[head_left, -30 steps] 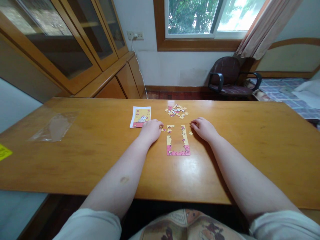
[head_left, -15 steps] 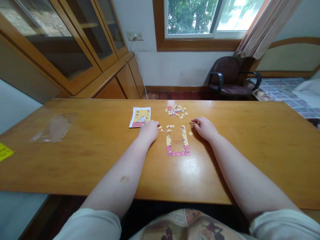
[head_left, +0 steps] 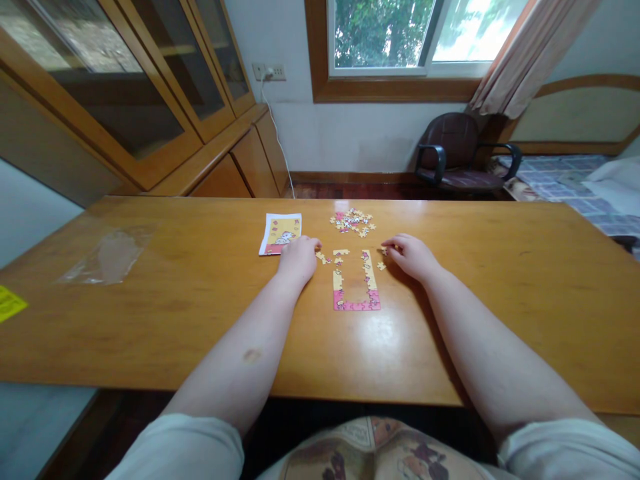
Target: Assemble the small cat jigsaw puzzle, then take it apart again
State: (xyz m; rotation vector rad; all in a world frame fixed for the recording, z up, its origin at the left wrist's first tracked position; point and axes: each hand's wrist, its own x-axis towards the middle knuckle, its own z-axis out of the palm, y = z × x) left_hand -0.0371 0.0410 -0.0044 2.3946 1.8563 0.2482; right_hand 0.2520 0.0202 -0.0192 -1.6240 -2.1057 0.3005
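A partly joined jigsaw frame (head_left: 356,303), yellow at the sides and pink at the bottom, lies on the wooden table (head_left: 200,320). My left hand (head_left: 299,257) rests curled on the table just left of its top, fingertips by a few loose pieces (head_left: 323,257). My right hand (head_left: 411,253) lies to the right of the frame, its fingers pinched on a small yellow puzzle piece (head_left: 384,251). A heap of loose pieces (head_left: 353,222) sits beyond the frame. A picture card (head_left: 281,233) lies by my left hand.
A clear plastic bag (head_left: 113,253) lies at the table's left, with a yellow paper (head_left: 9,303) at the far left edge. Wooden cabinets (head_left: 150,87) stand at the left. A dark office chair (head_left: 457,157) is beyond the table, under the window.
My left hand drew back slightly to the left, uncovering loose pieces by its fingertips. My right hand shifted a little and pinched a small piece.
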